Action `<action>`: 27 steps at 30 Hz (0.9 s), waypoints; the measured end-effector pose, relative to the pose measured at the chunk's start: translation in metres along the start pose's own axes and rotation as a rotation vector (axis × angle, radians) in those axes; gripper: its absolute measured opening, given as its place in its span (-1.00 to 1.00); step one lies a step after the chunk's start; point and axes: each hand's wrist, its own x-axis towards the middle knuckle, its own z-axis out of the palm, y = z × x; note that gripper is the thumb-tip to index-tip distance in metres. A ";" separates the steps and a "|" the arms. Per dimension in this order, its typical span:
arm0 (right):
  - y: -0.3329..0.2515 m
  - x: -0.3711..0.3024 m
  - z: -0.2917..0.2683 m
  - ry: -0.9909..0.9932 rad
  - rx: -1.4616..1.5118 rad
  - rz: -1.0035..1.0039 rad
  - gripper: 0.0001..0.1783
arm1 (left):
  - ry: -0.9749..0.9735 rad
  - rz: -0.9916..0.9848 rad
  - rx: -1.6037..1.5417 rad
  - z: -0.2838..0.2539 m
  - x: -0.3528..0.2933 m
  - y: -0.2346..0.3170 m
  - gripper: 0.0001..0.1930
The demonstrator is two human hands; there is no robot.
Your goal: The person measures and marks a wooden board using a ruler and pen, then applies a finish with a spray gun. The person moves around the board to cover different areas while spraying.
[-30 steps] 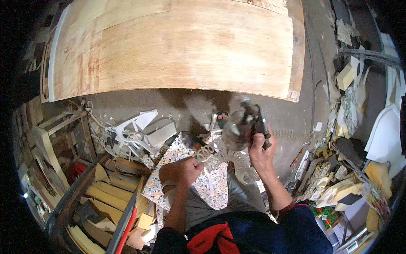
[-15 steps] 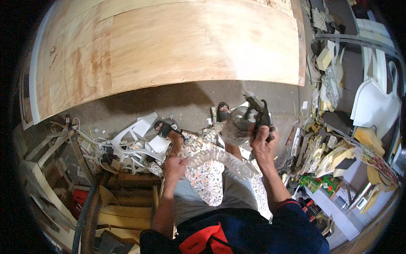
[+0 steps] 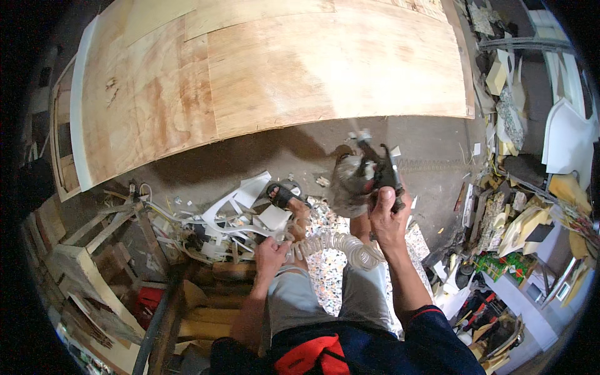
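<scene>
My right hand (image 3: 389, 219) is wrapped round the handle of a dark spray gun (image 3: 381, 164), its thumb on top at the back. A cloudy, translucent cup (image 3: 349, 184) sits at the gun's left side. The nozzle points away from me at the near edge of a large plywood panel (image 3: 337, 69), with a faint pale streak at its tip. A clear coiled air hose (image 3: 331, 242) hangs in an arc below the gun. My left hand (image 3: 270, 256) is closed on the hose's left end; its fingertips are partly hidden.
White foam offcuts (image 3: 250, 190) lie on the floor at left, near my foot. A wooden frame (image 3: 100, 275) stands at the lower left. Foam scraps (image 3: 525, 231) and white curved pieces (image 3: 569, 137) are piled along the right. A speckled foam sheet (image 3: 319, 281) is beneath my legs.
The view has shifted, so the panel and floor scraps appear further right. Both hands keep their hold on the spray gun and hose. My left hand is slightly nearer the right one.
</scene>
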 end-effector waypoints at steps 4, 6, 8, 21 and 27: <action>0.006 -0.002 0.003 0.085 -0.043 -0.050 -0.43 | 0.070 0.056 -0.059 0.018 0.010 -0.013 -0.59; 0.001 -0.002 0.003 0.053 0.036 -0.057 -0.42 | 0.056 0.072 -0.141 0.025 0.021 -0.018 -0.58; 0.001 0.002 -0.003 -0.034 0.089 0.002 -0.41 | -0.011 -0.007 -0.037 0.018 0.020 -0.005 -0.56; 0.029 0.062 -0.097 0.425 0.000 -0.026 -0.41 | -0.213 -0.060 0.309 0.014 0.026 0.064 -0.62; 0.043 0.089 -0.166 0.486 -0.163 -0.007 -0.46 | -0.226 -0.132 0.200 0.042 0.028 0.073 -0.64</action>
